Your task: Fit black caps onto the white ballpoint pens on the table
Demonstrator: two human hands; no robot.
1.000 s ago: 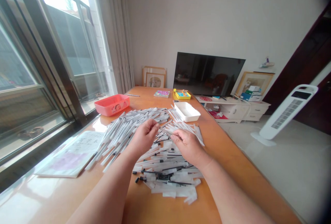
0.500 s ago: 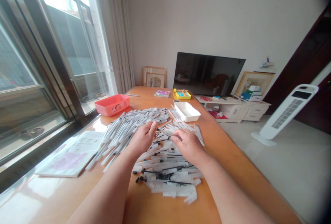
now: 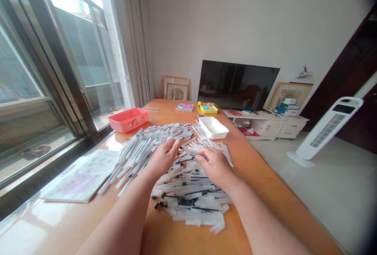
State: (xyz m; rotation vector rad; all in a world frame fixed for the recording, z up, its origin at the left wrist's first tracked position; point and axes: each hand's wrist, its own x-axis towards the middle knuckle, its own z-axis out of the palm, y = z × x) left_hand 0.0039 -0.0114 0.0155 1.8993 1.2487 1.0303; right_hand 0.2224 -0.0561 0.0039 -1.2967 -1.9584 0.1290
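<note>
A wide heap of white pen barrels (image 3: 141, 145) lies across the wooden table (image 3: 259, 180). Closer to me is a smaller heap of black refills and clear sleeves (image 3: 191, 202). My left hand (image 3: 163, 157) rests on the heap with its fingers curled around a white barrel. My right hand (image 3: 215, 164) is a few centimetres to its right, pinching the other end of a thin white piece. Both hands sit low, touching the pile.
A white tray (image 3: 213, 127) stands beyond the heap and a pink tray (image 3: 128, 119) at the back left. A paper booklet (image 3: 82, 176) lies by the window. A yellow box (image 3: 207, 108) and a small book (image 3: 184, 107) sit at the far edge. A tower fan (image 3: 324, 129) stands on the floor.
Both hands have dropped slightly from just above the pile down onto it, and the left fingers have uncurled a little. Nothing else has moved.
</note>
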